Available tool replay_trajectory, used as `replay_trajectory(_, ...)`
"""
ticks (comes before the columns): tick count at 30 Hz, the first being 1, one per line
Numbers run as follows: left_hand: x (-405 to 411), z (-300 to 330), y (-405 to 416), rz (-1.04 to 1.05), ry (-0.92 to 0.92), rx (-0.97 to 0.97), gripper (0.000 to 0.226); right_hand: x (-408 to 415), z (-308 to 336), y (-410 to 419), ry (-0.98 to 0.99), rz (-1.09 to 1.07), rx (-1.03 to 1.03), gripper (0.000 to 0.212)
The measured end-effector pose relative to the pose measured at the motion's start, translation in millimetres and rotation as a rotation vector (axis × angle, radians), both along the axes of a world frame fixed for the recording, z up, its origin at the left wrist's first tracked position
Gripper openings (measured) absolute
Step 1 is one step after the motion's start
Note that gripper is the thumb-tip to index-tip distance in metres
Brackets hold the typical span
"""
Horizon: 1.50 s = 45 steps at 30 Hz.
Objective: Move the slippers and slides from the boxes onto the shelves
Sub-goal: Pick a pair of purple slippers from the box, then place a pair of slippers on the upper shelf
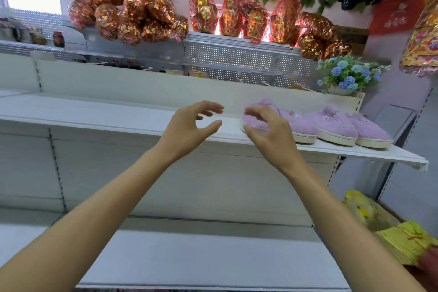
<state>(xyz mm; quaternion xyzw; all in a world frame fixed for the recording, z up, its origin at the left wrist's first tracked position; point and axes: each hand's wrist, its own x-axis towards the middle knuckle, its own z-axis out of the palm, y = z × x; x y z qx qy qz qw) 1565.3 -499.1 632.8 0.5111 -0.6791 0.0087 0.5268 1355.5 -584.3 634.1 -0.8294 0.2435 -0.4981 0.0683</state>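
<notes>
**Plush slippers lining up on the upper shelf**

A shop corner is filling the view: white metal shelving [118, 114] is running left to right, with foil-wrapped red and gold bundles [128, 12] sitting above it and a pot of blue artificial flowers [350, 76] standing at the far right. Stacks of yellow paper [407, 242] are lying low on the right.

A row of lilac fleece slippers with pale ribbed soles [331, 125] is resting on the right part of the upper shelf, toes pointing toward the near edge, each one touching its neighbour. No boxes are showing.

Both hands are hovering in front of that shelf, holding nothing. The left hand [189, 125] is loosely spread over bare shelf. The right hand [270, 133] is hanging with relaxed, curved fingers just in front of the leftmost slipper; whether it is touching the fleece cannot be told.

The slippers are looking light and soft, the uppers likely squashing easily while the soles are staying firmer. Taking hold across the sole edges, or pinching at the heel, should be keeping the shape and the row tidy.
</notes>
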Motion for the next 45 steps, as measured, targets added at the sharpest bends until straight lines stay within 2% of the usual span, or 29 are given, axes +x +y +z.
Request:
replay_trajectory(7,91.4,-48.4,104.3,0.104,0.020,-0.037,0.028,100.8,-43.8,75.8,0.063,0.237,0.065,0.038)
replay_trajectory(12,154.3,-86.0,183.9,0.170,0.014,0.007,0.030,172.8,-80.8,137.5,0.109,0.399,0.171,0.036)
replay_trajectory(21,241.6,-161.5,304.4,0.348,0.085,0.166,0.033,284.0,-152.1,223.6,0.251,0.604,0.355,0.040)
replay_trajectory(32,315.1,-273.2,415.1,0.664,0.257,0.410,0.034,406.8,-265.7,278.7,0.482,0.842,0.543,0.044)
replay_trajectory(36,339.0,-324.8,455.8,0.726,0.369,0.533,0.034,445.2,-327.8,306.7,0.604,0.865,0.666,0.045)
replay_trajectory(40,374.0,-378.0,492.1,0.812,0.488,0.665,0.034,478.5,-386.9,337.7,0.769,0.840,0.699,0.050)
replay_trajectory(45,416.5,-453.0,513.6,0.786,0.636,0.917,0.035,495.3,-463.9,365.3,0.933,0.609,0.871,0.058)
